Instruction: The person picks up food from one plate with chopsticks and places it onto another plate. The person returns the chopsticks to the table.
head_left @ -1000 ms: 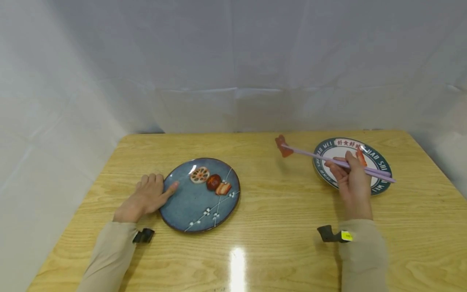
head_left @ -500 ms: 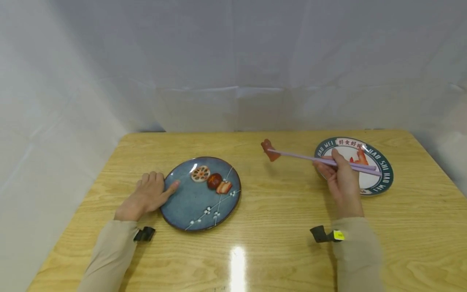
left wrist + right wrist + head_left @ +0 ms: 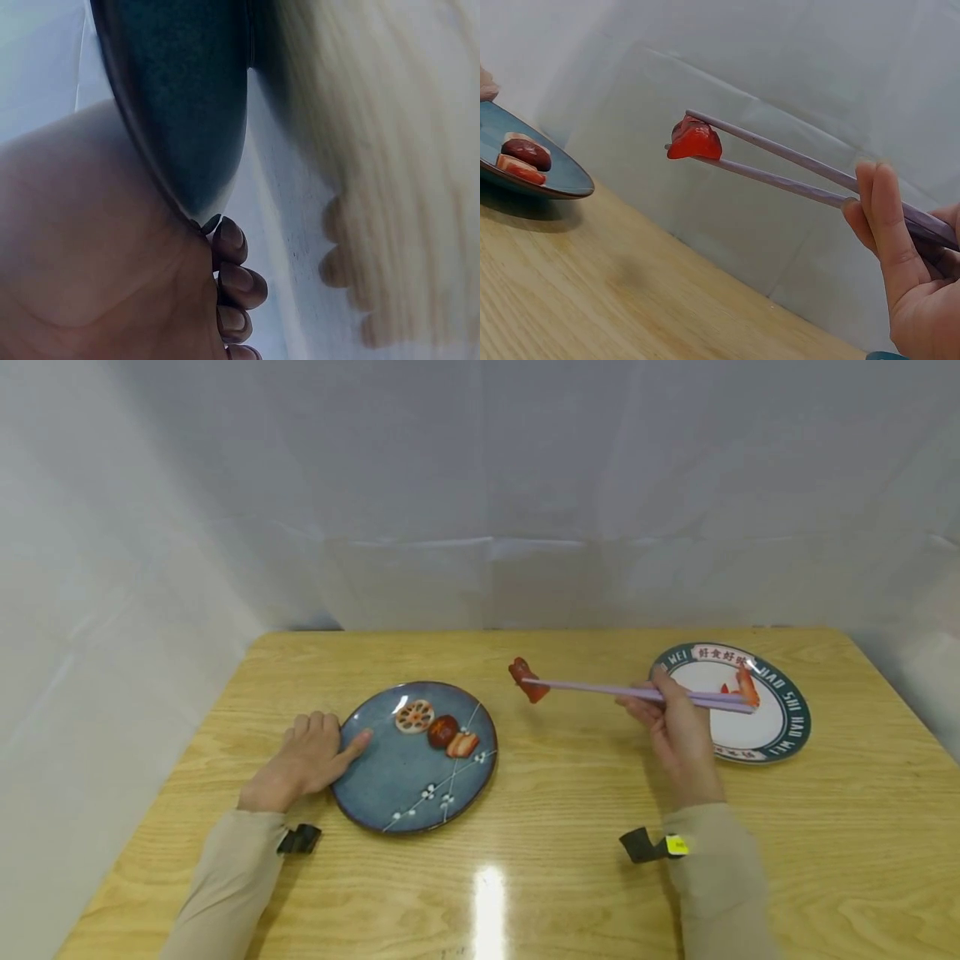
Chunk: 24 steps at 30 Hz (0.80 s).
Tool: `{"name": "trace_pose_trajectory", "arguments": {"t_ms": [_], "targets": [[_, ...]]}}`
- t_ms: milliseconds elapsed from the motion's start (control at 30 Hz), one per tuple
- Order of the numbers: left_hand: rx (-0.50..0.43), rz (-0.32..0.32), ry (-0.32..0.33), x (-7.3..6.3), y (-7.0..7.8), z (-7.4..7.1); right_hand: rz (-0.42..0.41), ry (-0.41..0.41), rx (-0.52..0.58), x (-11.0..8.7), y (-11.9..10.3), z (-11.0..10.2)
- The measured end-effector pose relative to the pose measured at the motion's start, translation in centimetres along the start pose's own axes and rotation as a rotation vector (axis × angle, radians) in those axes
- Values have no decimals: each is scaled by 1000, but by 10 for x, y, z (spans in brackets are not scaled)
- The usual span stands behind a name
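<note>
My right hand (image 3: pixel 678 731) holds a pair of light purple chopsticks (image 3: pixel 780 166). Their tips pinch a glossy red food piece (image 3: pixel 696 140), raised over the table between the two plates. At the left, a blue-grey plate (image 3: pixel 375 785) with white blossom branches carries a lotus root slice (image 3: pixel 415 717), a brown mushroom cap (image 3: pixel 442 732) and a small red-and-white striped piece (image 3: pixel 462 744). My left hand (image 3: pixel 303 764) grips this plate's left rim, thumb over the top and the other fingers outside the edge; the left wrist view shows their tips close by the rim.
A white plate with a green lettered rim (image 3: pixel 797 722) stands at the back right, partly behind the right hand, with an orange-red food piece (image 3: pixel 747 685) on it. The wooden table (image 3: pixel 570 827) ends at the back against a pale curtain (image 3: pixel 480 585).
My right hand has moved left, carrying the chopsticks and the red food piece towards the blue-grey plate. The left hand stays at the plate's rim.
</note>
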State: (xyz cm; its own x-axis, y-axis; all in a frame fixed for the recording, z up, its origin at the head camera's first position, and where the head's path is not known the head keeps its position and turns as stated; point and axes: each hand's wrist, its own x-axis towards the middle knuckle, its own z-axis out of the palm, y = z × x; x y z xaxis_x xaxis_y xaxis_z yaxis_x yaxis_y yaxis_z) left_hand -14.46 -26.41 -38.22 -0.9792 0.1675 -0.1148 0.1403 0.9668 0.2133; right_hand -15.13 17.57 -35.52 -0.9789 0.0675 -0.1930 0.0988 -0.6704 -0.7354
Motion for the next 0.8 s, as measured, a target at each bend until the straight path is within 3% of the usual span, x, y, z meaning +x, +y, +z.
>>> {"name": "trace_pose_trajectory", "arguments": {"t_ms": [500, 800], "targets": [[-1, -1, -6, 1, -1, 0, -35, -30, -124, 1, 22, 18], [7, 1, -4, 1, -1, 1, -1, -66, -155, 1, 29, 23]]}}
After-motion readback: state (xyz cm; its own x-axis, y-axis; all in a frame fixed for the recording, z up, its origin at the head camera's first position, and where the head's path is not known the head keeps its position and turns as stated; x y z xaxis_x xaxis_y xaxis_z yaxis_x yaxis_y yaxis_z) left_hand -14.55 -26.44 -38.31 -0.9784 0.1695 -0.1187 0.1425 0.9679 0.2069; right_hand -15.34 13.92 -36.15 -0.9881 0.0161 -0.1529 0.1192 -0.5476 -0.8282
